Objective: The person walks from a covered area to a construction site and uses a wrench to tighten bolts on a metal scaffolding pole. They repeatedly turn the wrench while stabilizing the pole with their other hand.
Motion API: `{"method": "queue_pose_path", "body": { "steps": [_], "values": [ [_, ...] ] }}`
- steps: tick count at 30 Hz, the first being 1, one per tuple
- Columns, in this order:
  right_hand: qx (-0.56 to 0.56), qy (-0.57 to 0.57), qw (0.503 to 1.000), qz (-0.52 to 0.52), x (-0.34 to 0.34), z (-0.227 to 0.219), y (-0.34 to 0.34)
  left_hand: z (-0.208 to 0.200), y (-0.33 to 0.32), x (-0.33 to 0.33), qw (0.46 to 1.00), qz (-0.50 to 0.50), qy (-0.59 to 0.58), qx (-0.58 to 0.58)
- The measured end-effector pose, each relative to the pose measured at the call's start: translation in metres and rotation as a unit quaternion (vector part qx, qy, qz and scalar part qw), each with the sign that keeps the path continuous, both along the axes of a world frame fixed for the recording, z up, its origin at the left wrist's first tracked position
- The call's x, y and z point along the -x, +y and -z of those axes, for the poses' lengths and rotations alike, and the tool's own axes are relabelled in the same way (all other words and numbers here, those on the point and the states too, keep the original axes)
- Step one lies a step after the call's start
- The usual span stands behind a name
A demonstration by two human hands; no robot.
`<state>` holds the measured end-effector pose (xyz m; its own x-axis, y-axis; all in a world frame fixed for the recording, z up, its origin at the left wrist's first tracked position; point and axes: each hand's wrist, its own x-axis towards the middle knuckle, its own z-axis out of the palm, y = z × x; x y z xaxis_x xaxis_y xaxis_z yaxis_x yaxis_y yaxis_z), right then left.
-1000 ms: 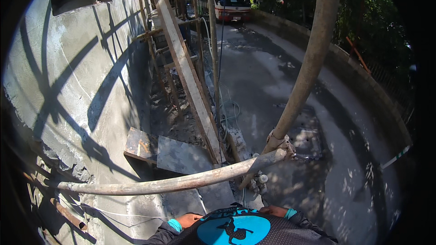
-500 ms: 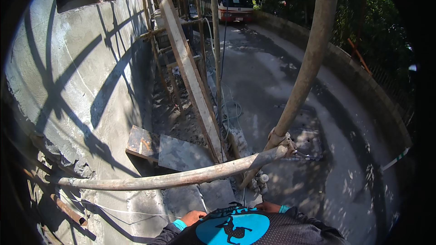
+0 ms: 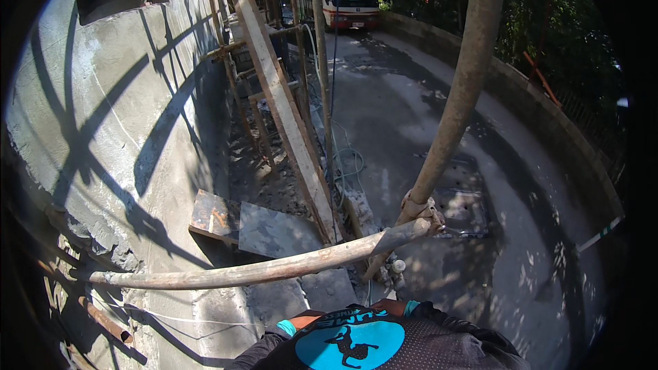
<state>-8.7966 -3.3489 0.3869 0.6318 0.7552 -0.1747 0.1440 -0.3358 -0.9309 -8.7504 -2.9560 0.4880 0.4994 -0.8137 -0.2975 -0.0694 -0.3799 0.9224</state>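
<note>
My left hand (image 3: 306,318) shows only as a sliver beyond the black and blue shirt (image 3: 350,344), with a turquoise cuff at its wrist. Close to the shirt's front on the other side is my right hand (image 3: 391,306), also mostly covered. The fingers of both hands are hidden, so what they hold cannot be told. Nearest ahead of them, a horizontal scaffold pipe (image 3: 274,268) crosses from left to right. A clamp (image 3: 423,214) joins it to an upright pipe (image 3: 458,109).
A rough cement wall (image 3: 110,116) stands on the left. Long planks (image 3: 284,113) lean toward bamboo scaffolding, beside flat boards (image 3: 274,228). Below runs a paved road (image 3: 391,109) with a hose (image 3: 353,157), a parked bus (image 3: 351,5) and a low boundary wall (image 3: 521,89).
Both hands have drawn in toward my body, and the shirt now covers more of them. The view has shifted slightly; pipes and planks stay in place.
</note>
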Motion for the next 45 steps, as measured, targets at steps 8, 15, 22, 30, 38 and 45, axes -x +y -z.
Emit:
{"method": "queue_pose_path", "body": {
  "steps": [8,15,22,30,38,45],
  "values": [
    [-0.022,0.081,0.995,0.059,-0.001,0.015,-0.004,-0.01,-0.016,-0.022,0.997,0.032,0.063,-0.025],
    [0.031,0.01,0.999,-0.014,-0.008,-0.05,-0.019,0.0,0.013,-0.019,0.989,0.053,0.123,-0.064],
    [0.059,0.144,0.987,-0.041,-0.006,-0.104,-0.038,-0.008,0.045,-0.007,0.969,0.09,0.186,-0.138],
    [0.071,0.04,0.995,0.054,0.01,-0.05,-0.029,0.004,0.036,0.004,0.98,0.069,0.168,-0.081],
    [0.033,0.1,0.992,0.071,0.016,-0.044,-0.029,0.012,0.03,0.012,0.983,0.067,0.154,-0.076],
    [0.071,0.074,0.994,0.027,0.009,-0.042,-0.027,0.01,0.023,0.008,0.985,0.073,0.136,-0.081]
  ]
}}
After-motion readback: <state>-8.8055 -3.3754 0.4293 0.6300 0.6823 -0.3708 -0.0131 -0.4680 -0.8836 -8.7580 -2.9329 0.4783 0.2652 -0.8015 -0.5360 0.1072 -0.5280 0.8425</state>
